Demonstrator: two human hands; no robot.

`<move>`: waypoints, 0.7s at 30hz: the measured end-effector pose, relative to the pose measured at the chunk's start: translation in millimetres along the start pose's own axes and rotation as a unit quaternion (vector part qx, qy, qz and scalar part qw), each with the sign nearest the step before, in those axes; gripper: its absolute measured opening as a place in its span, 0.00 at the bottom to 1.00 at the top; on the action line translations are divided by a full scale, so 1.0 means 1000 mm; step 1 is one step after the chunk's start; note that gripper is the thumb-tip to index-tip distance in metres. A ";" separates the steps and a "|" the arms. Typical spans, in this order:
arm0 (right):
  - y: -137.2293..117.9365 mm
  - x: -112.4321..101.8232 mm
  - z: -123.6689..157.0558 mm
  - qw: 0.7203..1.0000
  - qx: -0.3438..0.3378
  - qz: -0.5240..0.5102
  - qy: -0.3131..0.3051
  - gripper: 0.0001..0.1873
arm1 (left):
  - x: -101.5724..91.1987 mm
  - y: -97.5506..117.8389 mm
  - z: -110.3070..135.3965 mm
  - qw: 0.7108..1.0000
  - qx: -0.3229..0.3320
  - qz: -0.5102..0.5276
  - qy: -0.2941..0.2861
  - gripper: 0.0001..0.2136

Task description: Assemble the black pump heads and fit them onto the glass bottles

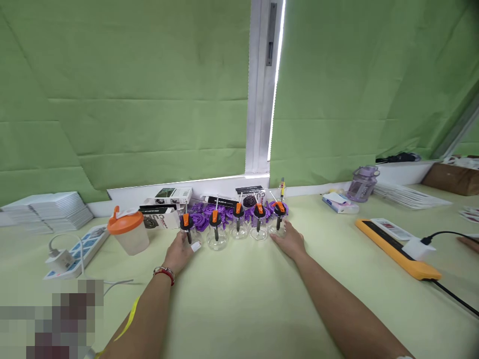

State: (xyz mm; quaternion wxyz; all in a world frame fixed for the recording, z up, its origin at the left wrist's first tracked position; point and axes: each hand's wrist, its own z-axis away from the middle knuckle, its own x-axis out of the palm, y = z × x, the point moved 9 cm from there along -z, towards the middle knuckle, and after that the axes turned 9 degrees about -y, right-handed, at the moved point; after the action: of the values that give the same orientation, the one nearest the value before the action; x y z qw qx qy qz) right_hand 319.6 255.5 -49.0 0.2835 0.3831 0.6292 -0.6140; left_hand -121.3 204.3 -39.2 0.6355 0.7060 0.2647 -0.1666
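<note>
Several small clear glass jars stand upright in a row, each with a black handle and a black lid with an orange top; thin rods or spouts rise behind the lids. My left hand (178, 253) is closed around the side of the leftmost glass jar (194, 238), thumb toward me. At the other end, my right hand (291, 242) grips the rightmost glass jar (275, 230), its fingers partly hidden behind the glass. Between them are a glass jar (217, 241), another glass jar (238, 231) and one more glass jar (258, 233). Purple plastic pieces (202, 214) lie just behind the row.
Printed boxes (174, 194) stand against the wall. To the left are an orange-lidded cup (129, 232), a white power strip (88, 249) and stacked white sheets (48, 212). On the right are an orange power strip (396, 249), a tissue pack (340, 203) and a purple bottle (362, 184).
</note>
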 end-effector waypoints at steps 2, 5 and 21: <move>0.000 0.000 0.000 1.000 -0.002 0.003 0.002 0.44 | 0.000 -0.003 0.000 1.000 -0.010 -0.021 -0.007 0.32; 0.000 0.001 0.000 1.000 -0.001 0.006 0.001 0.45 | 0.000 -0.005 0.001 1.000 -0.021 -0.018 -0.007 0.33; -0.105 0.017 0.128 0.945 -0.319 0.075 0.017 0.38 | 0.008 0.038 0.093 0.965 0.017 0.208 -0.158 0.31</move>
State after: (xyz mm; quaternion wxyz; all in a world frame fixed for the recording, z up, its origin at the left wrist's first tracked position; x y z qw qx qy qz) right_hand 208.7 135.7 -15.9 0.4253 0.3289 0.7664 -0.3516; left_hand -83.4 112.2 -26.2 0.6780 0.7207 0.0058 -0.1447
